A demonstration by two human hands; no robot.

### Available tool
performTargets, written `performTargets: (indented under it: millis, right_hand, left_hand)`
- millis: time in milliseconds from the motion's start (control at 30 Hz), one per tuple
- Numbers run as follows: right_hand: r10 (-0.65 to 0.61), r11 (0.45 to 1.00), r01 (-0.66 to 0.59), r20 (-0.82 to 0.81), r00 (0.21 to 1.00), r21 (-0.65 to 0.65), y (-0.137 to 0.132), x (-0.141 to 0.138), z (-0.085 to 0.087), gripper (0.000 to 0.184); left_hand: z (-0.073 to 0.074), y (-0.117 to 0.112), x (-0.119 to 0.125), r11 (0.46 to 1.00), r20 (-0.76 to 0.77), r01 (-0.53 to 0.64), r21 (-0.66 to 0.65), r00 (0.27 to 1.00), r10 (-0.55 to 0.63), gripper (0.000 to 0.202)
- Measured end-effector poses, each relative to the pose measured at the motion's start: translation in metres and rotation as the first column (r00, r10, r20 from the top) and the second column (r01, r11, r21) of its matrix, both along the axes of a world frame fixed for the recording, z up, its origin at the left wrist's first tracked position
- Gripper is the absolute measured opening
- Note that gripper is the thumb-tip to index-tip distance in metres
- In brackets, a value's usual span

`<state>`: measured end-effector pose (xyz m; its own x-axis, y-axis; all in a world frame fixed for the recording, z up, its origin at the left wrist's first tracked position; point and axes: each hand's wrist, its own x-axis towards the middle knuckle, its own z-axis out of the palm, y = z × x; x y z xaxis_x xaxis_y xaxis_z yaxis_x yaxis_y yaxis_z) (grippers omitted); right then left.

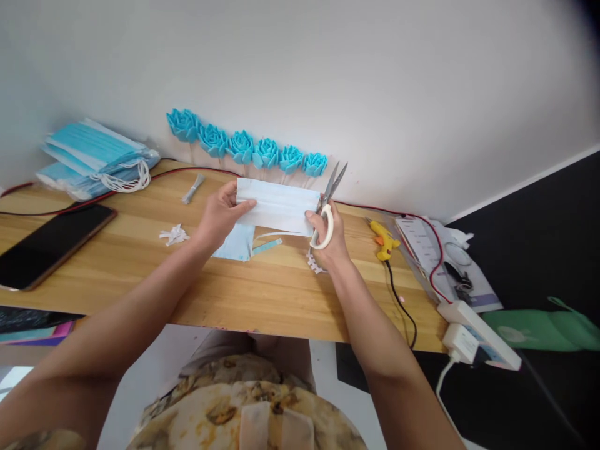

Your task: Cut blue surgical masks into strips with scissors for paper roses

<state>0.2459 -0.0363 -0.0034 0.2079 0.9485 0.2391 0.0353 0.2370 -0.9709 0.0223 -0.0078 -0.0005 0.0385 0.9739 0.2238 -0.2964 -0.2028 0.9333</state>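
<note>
A pale blue-white face mask piece [279, 209] is stretched flat between my two hands above the table. My left hand [220, 214] pinches its left edge, thumb in front. At the right edge my right hand [330, 234] grips the piece with the thumb, while white-handled scissors [323, 228] hang on that hand. Their blades point up and away, slightly parted. Beneath the piece lie a light blue mask piece [235, 242] and a thin blue cut strip [267, 246]. White scraps [315, 262] lie by my right wrist, and more white scraps [174, 235] lie left of my left hand.
Several blue flowers [241, 147] on sticks stand along the wall. Stacked masks [94, 153], a bundle of white ties [193, 189] and a phone [54, 244] are at left. At right are a yellow glue gun [384, 240], papers [450, 265], a power strip [482, 334] and a green bottle [539, 328].
</note>
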Motion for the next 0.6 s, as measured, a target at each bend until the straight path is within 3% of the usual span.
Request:
performTargets:
  millis: [167,300,400,533,600]
  right_hand:
    - [0.020,1.000,-0.021,0.067,0.998,0.020,-0.001,0.001,-0.005,0.038]
    - [-0.001,1.000,0.001,0.032,0.999,-0.001,-0.001,0.002,-0.005,0.040]
    - [-0.017,1.000,0.017,-0.008,1.000,-0.014,0.000,0.002,-0.005,0.037]
    - [-0.037,0.999,0.036,-0.051,0.998,-0.029,0.000,0.001,-0.005,0.037]
    - [-0.033,0.999,0.031,-0.064,0.997,-0.035,0.000,0.000,-0.006,0.038]
  left_hand:
    - [-0.007,0.006,-0.004,0.992,0.029,-0.113,-0.049,0.993,0.114,0.039]
    - [-0.008,0.006,-0.006,0.989,0.038,-0.114,-0.089,0.992,0.118,0.046]
    - [-0.003,0.003,-0.005,0.992,0.100,-0.035,-0.123,0.994,0.047,0.047]
    - [0.001,-0.004,0.000,0.975,0.184,0.188,-0.122,0.969,-0.164,0.047]
    - [-0.001,-0.008,0.003,0.960,0.207,0.243,-0.136,0.955,-0.213,0.048]
